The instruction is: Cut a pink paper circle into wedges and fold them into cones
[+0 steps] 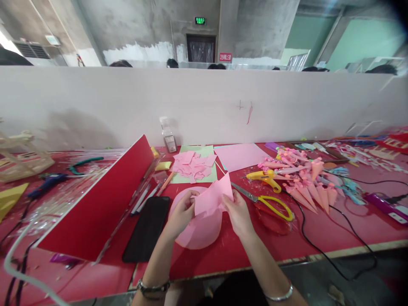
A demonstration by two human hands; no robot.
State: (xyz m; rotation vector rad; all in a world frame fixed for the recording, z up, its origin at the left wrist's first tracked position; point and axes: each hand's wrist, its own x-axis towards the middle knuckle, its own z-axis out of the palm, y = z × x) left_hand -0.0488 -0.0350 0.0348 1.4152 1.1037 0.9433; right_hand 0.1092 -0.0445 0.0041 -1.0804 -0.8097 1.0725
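Pink Paper Sheet Gripped in Both Hands Above a Round Sheet

Reference point: the pink paper sheet (pixel 208 199). Twelve o'clock points away from the person.

Hands: The left hand (pixel 182 216) grips the left edge of the sheet at 9 o'clock, with bent fingers. The right hand (pixel 238 211) grips the right side at 4 o'clock, thumb on the near face. The sheet is tilted, with one corner raised toward 1 o'clock. Whether it is a single folded piece cannot be told.

Position: The sheet is over a pink round sheet (pixel 198 236) lying on the red table (pixel 236 257); contact between the two cannot be determined.

Surrounding items:
- 11 o'clock: torn pink pieces (pixel 193 166), heaped on a light green sheet (pixel 197 148); a bottle (pixel 169 139) stands farther out.
- 1 o'clock: a pink rectangular sheet (pixel 244 156), lying flat.
- 2 o'clock: a yellow glue gun (pixel 264 175).
- Between 2 and 3 o'clock, farther out: a pile of pink cones (pixel 306 193).
- 3 o'clock: yellow-handled scissors (pixel 254 197), near the right hand.
- 8 o'clock: a black phone (pixel 146 231).
- 9 o'clock: a red panel (pixel 105 208), standing at a slant.
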